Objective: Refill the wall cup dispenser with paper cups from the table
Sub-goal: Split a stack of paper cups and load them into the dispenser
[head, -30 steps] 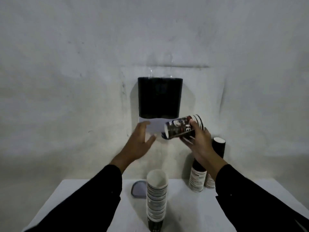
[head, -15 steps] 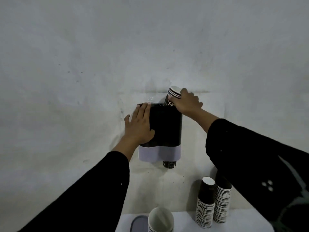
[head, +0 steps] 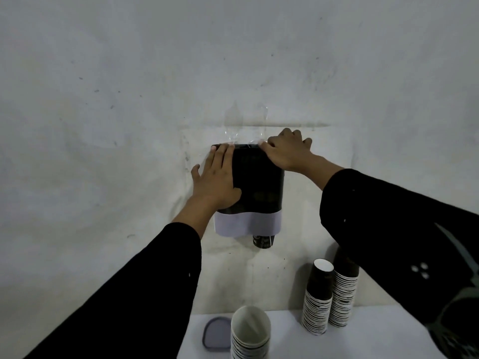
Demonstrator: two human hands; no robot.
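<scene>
The black wall cup dispenser (head: 261,182) with a pale lower band hangs on the wall at centre. A dark cup bottom (head: 263,241) pokes out beneath it on the right. My left hand (head: 215,180) lies flat against the dispenser's left front, fingers straight. My right hand (head: 285,149) rests on the dispenser's top right opening, fingers pressing down; no cup shows under it. On the white table (head: 363,340) stand two upside-down cup stacks (head: 317,301) at the right and one upright stack (head: 250,332) at the front.
A grey lid (head: 216,332) lies on the table left of the upright stack. Clear tape strips (head: 234,125) hold the dispenser to the bare wall above it. My dark sleeves cross the lower left and right of the view.
The cup my right hand held has gone down into the dispenser's top; the hand now covers the opening. My left hand stays flat on the dispenser's front.
</scene>
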